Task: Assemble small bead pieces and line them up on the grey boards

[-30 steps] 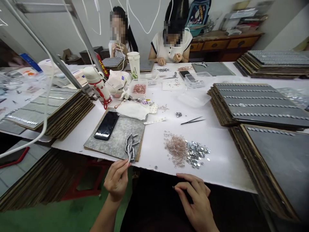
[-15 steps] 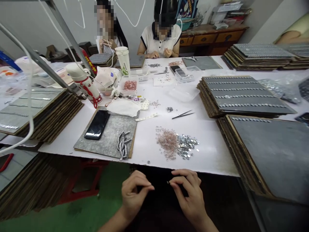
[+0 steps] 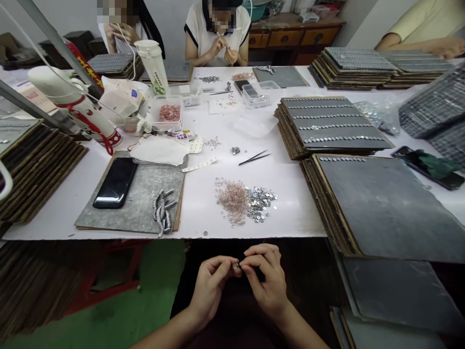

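Your left hand [image 3: 212, 286] and right hand [image 3: 267, 278] meet below the near edge of the white table [image 3: 290, 174], fingertips pinched together on one small silver piece [image 3: 235, 266]. It is pale and shiny; your fingers cover most of it, so its shape cannot be told. Both forearms run out of the bottom of the view.

Just beyond that table edge, straight ahead of your hands, lies a loose heap of pink beads [image 3: 232, 198] touching a scatter of silver discs [image 3: 259, 201] on its right. To the left of the heap a grey board [image 3: 145, 194] carries a black phone [image 3: 115, 182] and, at its near right corner, a bundle of grey strips [image 3: 162, 215]; their make is hard to read.

Right of the heap, stacked dark boards [image 3: 385, 203] run off the lower right, the nearest ones cut by the frame. Behind the heap lie black tweezers [image 3: 254, 157], a small metal clump [image 3: 236, 150], and white cloth [image 3: 160, 150].

Further back stand a tub of pink beads [image 3: 169, 112], a white tumbler [image 3: 153, 65] and a white flask with red strap [image 3: 72, 104], part crossed by a metal bar.

At the far side of the table two people sit working with hands raised; a third person's arm [image 3: 425, 29] shows at top right, mostly out of frame.
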`<state>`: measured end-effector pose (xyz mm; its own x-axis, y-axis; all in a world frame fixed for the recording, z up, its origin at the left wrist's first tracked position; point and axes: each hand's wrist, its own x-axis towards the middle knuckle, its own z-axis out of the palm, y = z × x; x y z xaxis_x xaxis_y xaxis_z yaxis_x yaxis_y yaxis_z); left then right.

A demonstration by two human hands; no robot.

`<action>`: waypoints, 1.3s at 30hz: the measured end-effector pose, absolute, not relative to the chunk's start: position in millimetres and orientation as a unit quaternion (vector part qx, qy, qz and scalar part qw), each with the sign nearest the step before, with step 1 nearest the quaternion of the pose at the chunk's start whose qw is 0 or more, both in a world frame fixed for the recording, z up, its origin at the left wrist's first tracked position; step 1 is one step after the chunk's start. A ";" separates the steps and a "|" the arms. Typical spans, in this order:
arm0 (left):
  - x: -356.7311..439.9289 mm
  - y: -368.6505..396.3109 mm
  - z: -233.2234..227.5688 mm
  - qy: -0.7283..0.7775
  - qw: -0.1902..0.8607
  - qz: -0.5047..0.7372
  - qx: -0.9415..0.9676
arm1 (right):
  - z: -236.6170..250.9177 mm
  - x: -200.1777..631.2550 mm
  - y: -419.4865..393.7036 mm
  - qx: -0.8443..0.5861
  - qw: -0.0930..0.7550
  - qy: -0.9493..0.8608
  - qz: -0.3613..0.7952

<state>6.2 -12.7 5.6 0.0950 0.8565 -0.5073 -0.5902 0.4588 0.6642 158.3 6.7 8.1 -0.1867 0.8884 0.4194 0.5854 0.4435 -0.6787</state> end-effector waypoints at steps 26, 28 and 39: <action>2.0 -8.6 7.6 0.475 0.717 0.488 0.150 | 3.6 155.1 8.1 -0.520 0.355 -0.755 0.181; 1.9 -8.2 7.5 0.479 0.715 0.487 0.151 | 3.2 156.2 8.3 -0.523 0.351 -0.756 0.177; -1.4 -9.7 -1.6 0.497 0.704 0.480 0.166 | -0.4 184.0 28.0 -0.594 0.349 -0.722 0.072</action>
